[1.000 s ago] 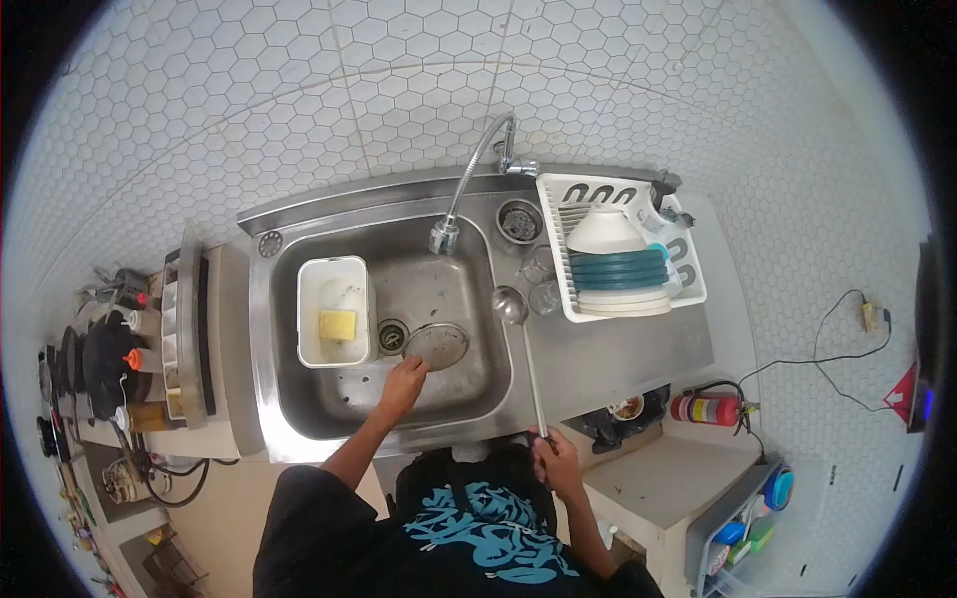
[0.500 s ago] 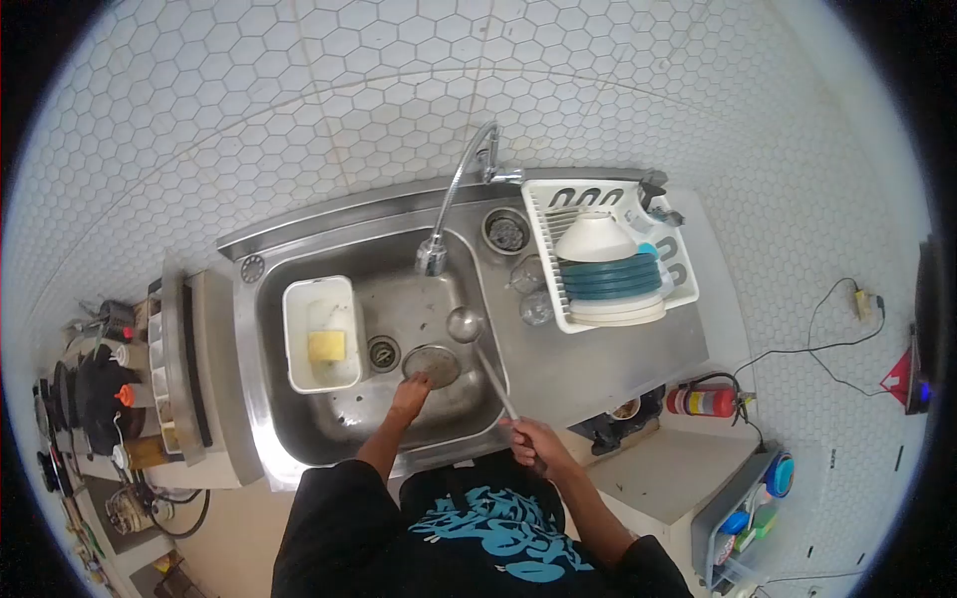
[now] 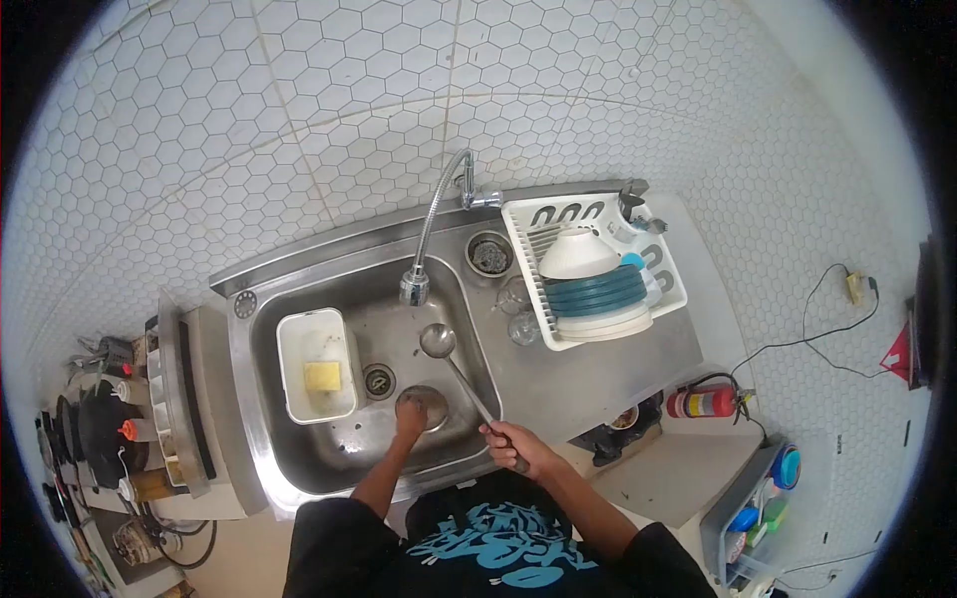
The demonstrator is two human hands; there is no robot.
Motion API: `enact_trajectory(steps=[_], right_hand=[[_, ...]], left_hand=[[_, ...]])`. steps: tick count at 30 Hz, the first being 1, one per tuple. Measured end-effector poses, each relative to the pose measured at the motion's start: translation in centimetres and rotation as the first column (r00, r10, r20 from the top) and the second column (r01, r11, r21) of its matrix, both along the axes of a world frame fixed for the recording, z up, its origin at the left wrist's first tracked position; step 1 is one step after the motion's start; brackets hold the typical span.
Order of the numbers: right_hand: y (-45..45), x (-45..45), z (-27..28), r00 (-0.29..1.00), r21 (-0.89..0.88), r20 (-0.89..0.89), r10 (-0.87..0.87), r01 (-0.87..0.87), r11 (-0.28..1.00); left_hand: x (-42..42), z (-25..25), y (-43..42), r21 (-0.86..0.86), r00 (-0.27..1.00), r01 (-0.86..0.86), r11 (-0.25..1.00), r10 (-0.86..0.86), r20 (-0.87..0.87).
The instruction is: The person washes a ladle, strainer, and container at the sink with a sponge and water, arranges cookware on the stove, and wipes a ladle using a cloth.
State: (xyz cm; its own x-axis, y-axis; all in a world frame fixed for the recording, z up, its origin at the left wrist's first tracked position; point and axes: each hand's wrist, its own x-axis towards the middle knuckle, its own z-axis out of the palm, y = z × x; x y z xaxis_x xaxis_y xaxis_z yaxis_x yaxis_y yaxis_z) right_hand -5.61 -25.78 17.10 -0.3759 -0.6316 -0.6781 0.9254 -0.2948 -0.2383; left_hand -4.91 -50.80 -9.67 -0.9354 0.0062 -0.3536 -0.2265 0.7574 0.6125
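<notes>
In the sink basin (image 3: 384, 299), my left hand (image 3: 410, 415) is closed at the left edge of a round metal strainer lid (image 3: 430, 407), right of the drain (image 3: 378, 381). My right hand (image 3: 518, 448) grips the handle of a long metal ladle (image 3: 438, 341) at the sink's front right edge. The ladle's bowl is over the basin, beyond the round piece. A white tub (image 3: 319, 349) with a yellow sponge (image 3: 322, 376) inside stands at the left of the basin. Above the basin hangs the faucet head (image 3: 415, 286).
A white dish rack (image 3: 670, 274) holds teal plates (image 3: 596, 290), white plates and a white bowl (image 3: 578, 254). Two glasses (image 3: 523, 328) and a metal cup (image 3: 489, 255) stand beside it. A fire extinguisher (image 3: 702, 402) is at the right; bottles and a drawer tray are at the left.
The ladle has swung from the right counter edge over the basin as my right hand moved left and up. My left hand remains at the round piece, now more over its edge. The view has shifted.
</notes>
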Motion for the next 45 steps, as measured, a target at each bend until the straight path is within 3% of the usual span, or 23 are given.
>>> enact_trajectory(steps=[1, 2, 3, 6, 9, 10, 11, 12, 13, 14, 15, 16, 17, 18, 20, 23, 26, 28, 29, 35, 38, 42, 45], right_hand=[[-0.6, 0.0, -0.2, 1.0, -0.068, 0.019, -0.003, 0.004, 0.998], [-1.5, 0.3, -0.5, 1.0, -0.077, 0.015, -0.009, 0.01, 0.997], [-3.0, 0.4, -0.4, 1.0, -0.025, -0.005, 0.006, -0.006, 1.0], [-6.1, -0.5, -0.8, 0.971, 0.095, -0.136, 0.195, -0.184, 0.978], [-7.3, -4.4, 1.9, 0.705, 0.409, -0.174, 0.687, -0.583, 0.702], [-5.9, -7.6, -13.2, 0.4, 0.3, -0.744, 0.535, -0.514, 0.803], [-6.2, -12.8, -5.4, -0.074, 0.647, -0.762, 0.644, -0.134, 0.75], [-7.3, -17.1, -1.9, 0.513, 0.745, -0.571, 0.642, -0.006, 0.667], [-7.9, -21.6, 1.1, 0.565, 0.713, -0.655, 0.501, 0.243, 0.658], [-8.0, -30.6, -9.3, 0.242, 0.488, -0.847, 0.473, 0.707, 0.512], [-7.6, -34.2, -4.8, 0.176, 0.479, -0.827, 0.534, 0.718, 0.505], [-8.3, -35.2, 0.2, 0.339, 0.581, -0.77, 0.541, 0.722, 0.376], [-7.4, -44.8, -10.7, 0.036, 0.323, -0.514, 0.857, 0.934, 0.154], [-7.7, -41.5, -2.1, 0.311, 0.593, -0.668, 0.676, 0.772, 0.23], [-7.0, -45.9, -4.7, 0.286, 0.659, -0.662, 0.693, 0.663, 0.355], [-7.2, -46.7, -4.3, 0.311, 0.778, -0.521, 0.794, 0.556, 0.293], [-6.8, -45.3, -4.6, 0.257, 0.689, -0.64, 0.724, 0.61, 0.392], [-6.2, -44.3, -4.7, 0.079, 0.384, -0.883, 0.463, 0.69, 0.614], [-6.4, -43.8, -5.0, 0.154, 0.344, -0.935, 0.321, 0.623, 0.703], [-10.7, -32.1, -3.8, -0.078, 0.123, -0.892, 0.446, 0.906, 0.405], [-14.5, -22.6, -6.8, 0.152, 0.5, -0.86, 0.487, 0.435, 0.749], [-18.3, -20.0, -12.5, 0.262, 0.668, -0.74, 0.619, 0.184, 0.721], [-19.2, -20.2, -11.6, 0.363, 0.632, -0.739, 0.567, 0.084, 0.77]], left_hand=[[-1.2, 1.4, 0.3, 0.286, 0.971, -0.239, 0.928, 0.226, 0.078], [-1.8, 2.9, 0.4, 0.623, 0.858, -0.505, 0.598, 0.27, 0.436], [-2.5, 7.9, 1.0, 0.674, 0.683, -0.73, 0.112, 0.102, 0.723], [-4.1, 19.2, 3.2, 0.606, 0.606, -0.795, -0.032, -0.004, 0.796], [-4.1, 15.1, 1.7, 0.714, 0.711, -0.698, 0.052, 0.164, 0.684], [-4.2, 15.6, 1.3, 0.714, 0.71, -0.698, 0.052, 0.172, 0.682], [-4.3, 16.4, 0.7, 0.717, 0.711, -0.696, 0.027, 0.169, 0.683], [-4.2, 17.6, 0.4, 0.718, 0.708, -0.696, -0.001, 0.169, 0.686], [-4.4, 19.8, 0.9, 0.693, 0.677, -0.72, 0.039, 0.257, 0.69], [-4.4, 19.6, 1.0, 0.681, 0.661, -0.732, 0.029, 0.274, 0.698], [-4.3, 18.9, 0.9, 0.694, 0.668, -0.72, 0.002, 0.277, 0.691], [-4.2, 18.5, 0.6, 0.706, 0.673, -0.708, -0.022, 0.283, 0.683], [-4.3, 20.4, 1.0, 0.69, 0.654, -0.723, -0.004, 0.316, 0.687], [-4.6, 20.5, 0.9, 0.678, 0.636, -0.735, -0.007, 0.34, 0.693], [-4.6, 20.1, 0.8, 0.699, 0.664, -0.715, 0.01, 0.323, 0.675], [-5.9, 19.5, 0.6, 0.692, 0.631, -0.721, -0.024, 0.389, 0.671], [-7.0, 19.0, 0.0, 0.691, 0.617, -0.721, -0.053, 0.404, 0.675], [-8.6, 19.2, -0.3, 0.706, 0.646, -0.709, 0.003, 0.406, 0.647], [-9.3, 19.4, -0.4, 0.693, 0.635, -0.721, -0.001, 0.401, 0.661], [-13.5, 17.9, -0.8, 0.723, 0.682, -0.69, 0.039, 0.369, 0.631], [-14.5, 16.0, -1.2, 0.766, 0.71, -0.642, -0.019, 0.363, 0.604], [-15.0, 15.4, -1.8, 0.722, 0.698, -0.672, 0.167, 0.47, 0.541], [-15.6, 14.9, -2.6, 0.757, 0.694, -0.651, -0.047, 0.365, 0.62]])
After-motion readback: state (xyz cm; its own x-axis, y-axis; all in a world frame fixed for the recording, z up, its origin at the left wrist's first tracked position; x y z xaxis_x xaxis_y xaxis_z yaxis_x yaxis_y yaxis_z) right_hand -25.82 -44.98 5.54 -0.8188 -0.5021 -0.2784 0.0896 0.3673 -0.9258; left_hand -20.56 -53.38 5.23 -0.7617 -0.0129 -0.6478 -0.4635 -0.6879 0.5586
